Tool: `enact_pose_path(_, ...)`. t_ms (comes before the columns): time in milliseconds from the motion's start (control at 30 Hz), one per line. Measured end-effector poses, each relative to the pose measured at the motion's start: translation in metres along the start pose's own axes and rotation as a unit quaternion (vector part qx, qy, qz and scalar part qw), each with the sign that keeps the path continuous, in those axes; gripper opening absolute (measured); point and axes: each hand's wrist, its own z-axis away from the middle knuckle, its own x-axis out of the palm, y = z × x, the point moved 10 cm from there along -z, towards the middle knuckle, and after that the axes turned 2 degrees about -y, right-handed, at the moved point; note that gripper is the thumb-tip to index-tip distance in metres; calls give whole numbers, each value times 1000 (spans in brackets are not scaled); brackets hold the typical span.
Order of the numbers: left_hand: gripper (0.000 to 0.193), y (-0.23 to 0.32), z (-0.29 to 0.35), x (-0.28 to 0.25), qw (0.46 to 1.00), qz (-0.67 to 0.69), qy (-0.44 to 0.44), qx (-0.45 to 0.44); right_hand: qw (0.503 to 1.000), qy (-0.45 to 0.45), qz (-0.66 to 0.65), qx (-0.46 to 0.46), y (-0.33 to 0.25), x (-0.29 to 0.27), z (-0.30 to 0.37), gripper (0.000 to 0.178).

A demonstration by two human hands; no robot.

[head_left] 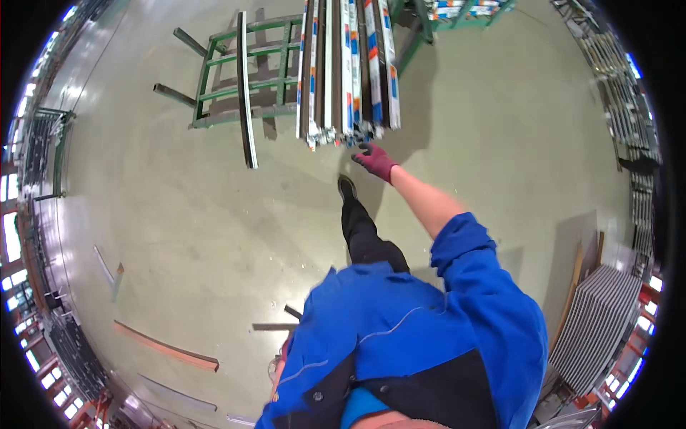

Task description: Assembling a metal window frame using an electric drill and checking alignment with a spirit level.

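My right hand [374, 161], in a maroon glove with dark fingertips, reaches forward with its fingers apart and holds nothing. Just beyond it are the near ends of a bundle of long profiles [348, 79], some dark, some wrapped in white, blue and orange film. A small gap seems to part the fingers from those ends. Of my left hand [286, 349] only a bit of maroon glove shows beside my blue jacket; its fingers are hidden. A single dark and white profile [246, 93] lies apart, left of the bundle, across a green metal frame [275, 112].
Another green rack [464, 21] stands at the far right of the bundle. An orange-brown beam [168, 346] and a few thin strips lie on the floor at left. Stacked grey profiles [599, 325] stand at the right; more racks line both sides.
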Motion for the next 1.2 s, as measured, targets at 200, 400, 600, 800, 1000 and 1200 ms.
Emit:
enact_pose_path(200, 45, 90, 42, 51, 903, -403, 150, -14, 956, 194, 30, 219, 23, -21, -172, 83)
enact_pose_path(400, 44, 124, 80, 116, 913, -334, 233, 16, 985, 142, 49, 90, 30, -29, -193, 55)
enact_pose_path(600, 47, 242, 88, 248, 685, -691, 134, 189, 962, -164, -197, 92, -110, -31, -105, 34)
enact_pose_path(800, 87, 481, 97, 383, 814, -231, 148, 511, 922, -318, -188, -119, -329, -64, 63, 35)
enact_pose_path(1000, 119, 553, 211, 509, 690, 138, 22, 710, 849, -402, -323, 118, -355, -7, 207, 45)
enact_pose_path(1200, 91, 488, 276, 498, 645, 307, 164, 680, 831, -511, -210, 63, -349, 2, 283, 57)
